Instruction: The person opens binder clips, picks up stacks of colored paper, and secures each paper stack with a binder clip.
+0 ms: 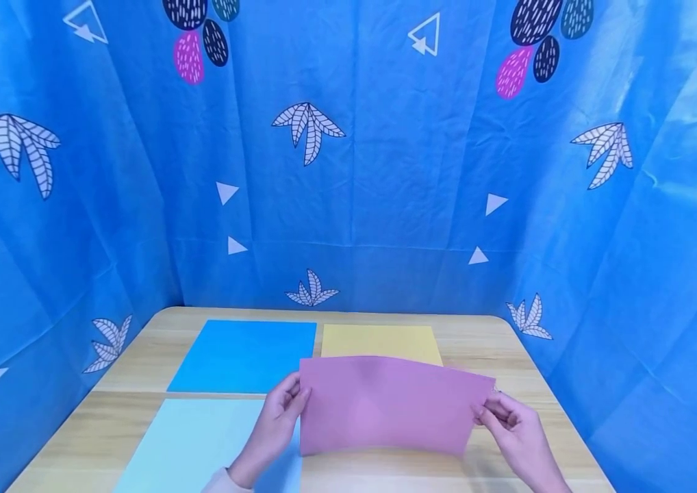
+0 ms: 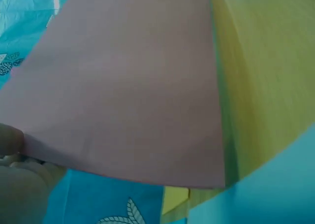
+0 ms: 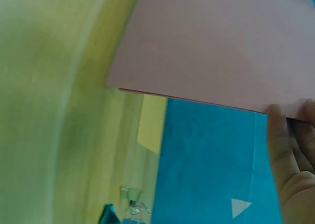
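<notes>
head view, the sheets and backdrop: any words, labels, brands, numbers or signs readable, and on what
None: no word, label, brand or number can be read in any view.
The pink sheet, blue sheet, pale aqua sheet and yellow sheet look plain.
The backdrop shows only leaf, drop and triangle patterns.

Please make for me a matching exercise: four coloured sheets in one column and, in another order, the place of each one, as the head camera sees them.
Sheets
1. Blue sheet
2. Yellow sheet
3. Pink sheet
4. Pale turquoise sheet

Places
A. Raised, held by the left hand and the right hand
B. On the near left of the table, partly covered by a hand and forearm
C. On the table, far row, right; its near edge hidden
D. On the table, far row, left

Right pairs: 1-D, 2-C, 3-A, 4-B
</notes>
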`<state>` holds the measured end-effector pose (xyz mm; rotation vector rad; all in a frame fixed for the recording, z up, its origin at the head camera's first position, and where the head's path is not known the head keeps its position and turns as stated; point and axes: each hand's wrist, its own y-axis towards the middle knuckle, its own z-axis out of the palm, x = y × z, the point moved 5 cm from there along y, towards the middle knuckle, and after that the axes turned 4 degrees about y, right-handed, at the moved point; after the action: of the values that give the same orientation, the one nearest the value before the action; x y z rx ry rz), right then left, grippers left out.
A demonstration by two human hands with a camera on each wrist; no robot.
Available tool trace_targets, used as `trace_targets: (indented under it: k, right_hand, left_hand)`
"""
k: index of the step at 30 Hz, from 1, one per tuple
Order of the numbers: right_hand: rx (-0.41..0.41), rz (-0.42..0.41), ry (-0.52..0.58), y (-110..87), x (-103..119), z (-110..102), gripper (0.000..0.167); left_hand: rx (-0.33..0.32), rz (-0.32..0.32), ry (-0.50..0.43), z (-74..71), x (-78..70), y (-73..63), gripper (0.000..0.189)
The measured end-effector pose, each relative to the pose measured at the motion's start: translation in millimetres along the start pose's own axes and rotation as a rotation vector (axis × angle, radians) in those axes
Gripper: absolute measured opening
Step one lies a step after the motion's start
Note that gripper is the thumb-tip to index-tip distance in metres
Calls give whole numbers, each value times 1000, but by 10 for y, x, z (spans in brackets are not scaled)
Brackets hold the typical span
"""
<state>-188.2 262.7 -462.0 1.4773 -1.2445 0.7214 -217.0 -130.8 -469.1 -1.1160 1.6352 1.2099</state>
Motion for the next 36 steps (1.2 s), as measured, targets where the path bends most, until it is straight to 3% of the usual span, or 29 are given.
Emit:
trace_targets:
  k: [7, 14, 21, 25, 29, 36]
  right_hand:
    - [-17, 38, -24, -22, -47, 8, 12]
    - [-10, 38, -53, -53, -139, 51, 11]
    - [3, 153, -84, -87, -310, 107, 17]
    - [-4, 204, -111, -103, -321, 93, 19]
    - [-14, 205, -113, -99, -297, 70, 20]
    - [-18, 175, -70, -145, -345, 91, 15]
  left_hand:
    - [61, 43, 36, -4, 93, 17, 22]
    - [108, -20, 59, -12, 222, 24, 25]
    - [230, -74, 153, -4, 413, -6, 39]
    - [272, -58, 178, 14, 430, -9, 40]
    - [273, -31, 188, 31, 395, 12, 40]
    - [303, -39, 211, 26, 433, -25, 35]
